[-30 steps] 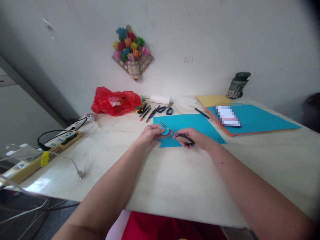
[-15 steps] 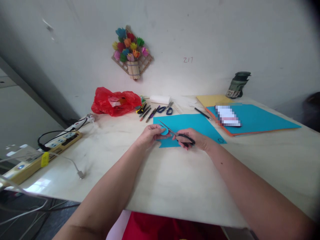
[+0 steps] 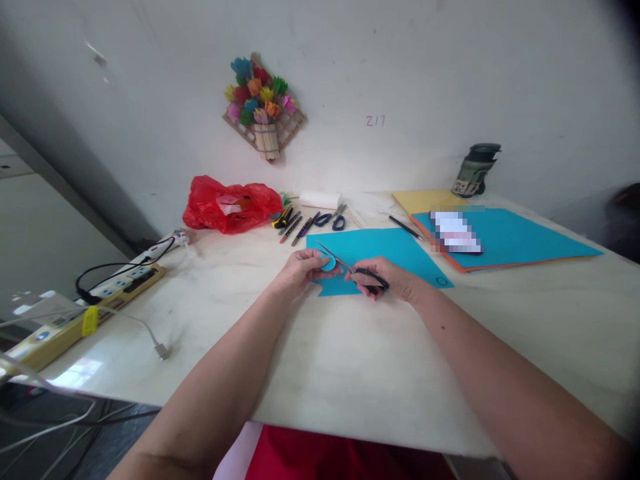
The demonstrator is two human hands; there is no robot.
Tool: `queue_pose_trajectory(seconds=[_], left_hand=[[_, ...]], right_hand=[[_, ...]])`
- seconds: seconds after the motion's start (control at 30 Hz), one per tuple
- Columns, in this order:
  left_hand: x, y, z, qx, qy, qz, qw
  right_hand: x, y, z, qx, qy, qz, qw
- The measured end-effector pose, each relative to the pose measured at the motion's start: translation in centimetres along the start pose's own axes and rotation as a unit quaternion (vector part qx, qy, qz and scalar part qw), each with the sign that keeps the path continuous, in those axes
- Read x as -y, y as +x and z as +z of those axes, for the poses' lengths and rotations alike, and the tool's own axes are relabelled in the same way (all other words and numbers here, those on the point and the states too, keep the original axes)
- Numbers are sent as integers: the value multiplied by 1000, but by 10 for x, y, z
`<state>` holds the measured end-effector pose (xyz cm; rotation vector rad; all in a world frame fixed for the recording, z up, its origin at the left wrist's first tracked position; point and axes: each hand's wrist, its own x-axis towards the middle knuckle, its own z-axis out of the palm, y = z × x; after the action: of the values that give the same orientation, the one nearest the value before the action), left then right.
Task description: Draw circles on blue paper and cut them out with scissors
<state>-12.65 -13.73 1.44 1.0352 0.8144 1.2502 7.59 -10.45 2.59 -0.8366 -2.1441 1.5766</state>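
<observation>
Pinched in my left hand (image 3: 301, 269) is a small rounded piece of blue paper (image 3: 329, 264). My right hand (image 3: 387, 275) grips a pair of black-handled scissors (image 3: 370, 279), whose blades point up and left along the edge of that piece. Both hands are just above a larger sheet of blue paper (image 3: 385, 245) on the table; a notch is cut from its left side and a small circle is drawn near its lower right corner. My fingers partly hide the small piece.
Behind the sheet lie several pens (image 3: 303, 230), blue-handled scissors (image 3: 333, 218) and a red plastic bag (image 3: 230, 207). To the right, a phone (image 3: 456, 232) rests on stacked coloured paper (image 3: 530, 237), with a bottle (image 3: 477, 170) behind. A power strip (image 3: 120, 283) with cables runs along the left edge.
Both hands stay in nearly the same place. The small blue piece has turned slightly in my left fingers, by the scissor blades.
</observation>
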Motion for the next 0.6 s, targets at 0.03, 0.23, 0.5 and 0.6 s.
queue_pose_trajectory(seconds=[0.03,0.23,0.5,0.6], left_hand=[[0,0,0,-1,3,0,1000],[0,0,0,-6,0,7,1000],[0,1,0,-13,5,9,1000],[0,1,0,-20,6,7,1000]], right_hand=[[0,0,0,-2,-1,1,1000],[-3,2,0,-12,-4,8,1000],[-6,5,0,-13,9,9,1000],[-3,5,1,-20,3,6,1000]])
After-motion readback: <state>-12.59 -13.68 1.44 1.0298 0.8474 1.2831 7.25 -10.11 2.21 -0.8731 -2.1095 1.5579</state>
